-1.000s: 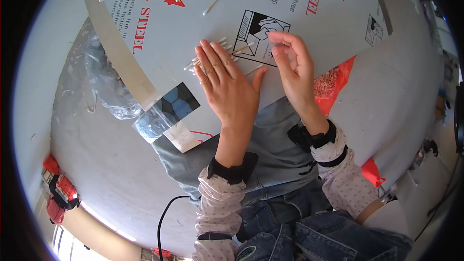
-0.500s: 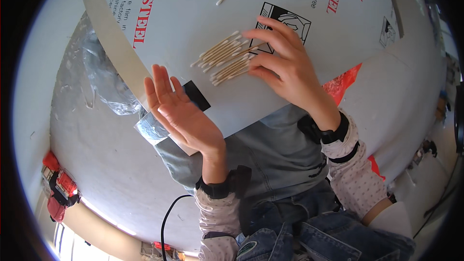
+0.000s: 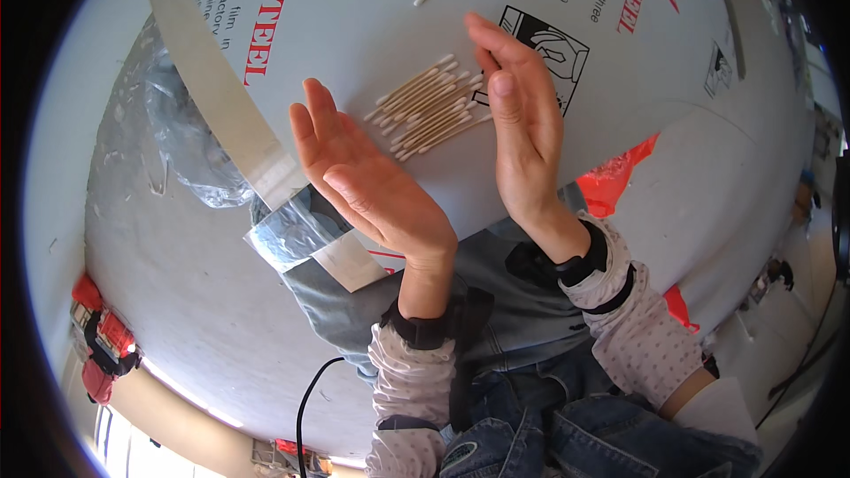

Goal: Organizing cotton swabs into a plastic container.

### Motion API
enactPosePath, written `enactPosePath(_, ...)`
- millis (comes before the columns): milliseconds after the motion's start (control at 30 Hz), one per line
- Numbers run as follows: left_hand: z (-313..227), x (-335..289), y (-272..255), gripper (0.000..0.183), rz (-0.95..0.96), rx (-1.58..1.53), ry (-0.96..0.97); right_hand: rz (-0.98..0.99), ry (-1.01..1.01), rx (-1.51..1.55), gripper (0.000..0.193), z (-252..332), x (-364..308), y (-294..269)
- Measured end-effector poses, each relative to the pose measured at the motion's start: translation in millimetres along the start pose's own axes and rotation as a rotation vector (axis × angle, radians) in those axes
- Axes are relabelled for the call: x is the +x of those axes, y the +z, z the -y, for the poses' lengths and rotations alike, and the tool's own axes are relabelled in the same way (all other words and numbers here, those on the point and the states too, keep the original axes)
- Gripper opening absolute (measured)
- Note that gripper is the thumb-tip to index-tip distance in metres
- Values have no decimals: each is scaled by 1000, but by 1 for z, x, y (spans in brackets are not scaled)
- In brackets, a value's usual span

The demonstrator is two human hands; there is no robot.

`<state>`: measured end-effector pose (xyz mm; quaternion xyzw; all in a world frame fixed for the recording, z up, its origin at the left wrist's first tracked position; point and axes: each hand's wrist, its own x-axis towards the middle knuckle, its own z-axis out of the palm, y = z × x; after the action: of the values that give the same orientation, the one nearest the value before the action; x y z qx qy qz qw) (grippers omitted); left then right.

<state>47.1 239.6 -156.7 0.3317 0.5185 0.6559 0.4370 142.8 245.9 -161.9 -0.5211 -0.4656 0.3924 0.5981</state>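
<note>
Gathering step: left hand [image 3: 376, 186] and right hand [image 3: 522, 119], both spread flat, flank cotton swabs [image 3: 427, 109] near board's [image 3: 620, 115] front edge (next: press inward evenly).

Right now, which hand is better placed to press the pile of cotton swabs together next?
Probably the right hand: it stands on edge right beside the cotton swabs, fingers close to their ends. The left hand is open, palm up, lower and farther from the pile on the grey sheet.
</note>
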Motion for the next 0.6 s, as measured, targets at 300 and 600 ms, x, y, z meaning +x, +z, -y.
enactPosePath(300,1,3,8,60,-49,-79,13,26,11,50,45,1,-3,10)
enactPosePath(600,1,5,13,60,1,-57,-3,98,144,10,51,7,9,12)
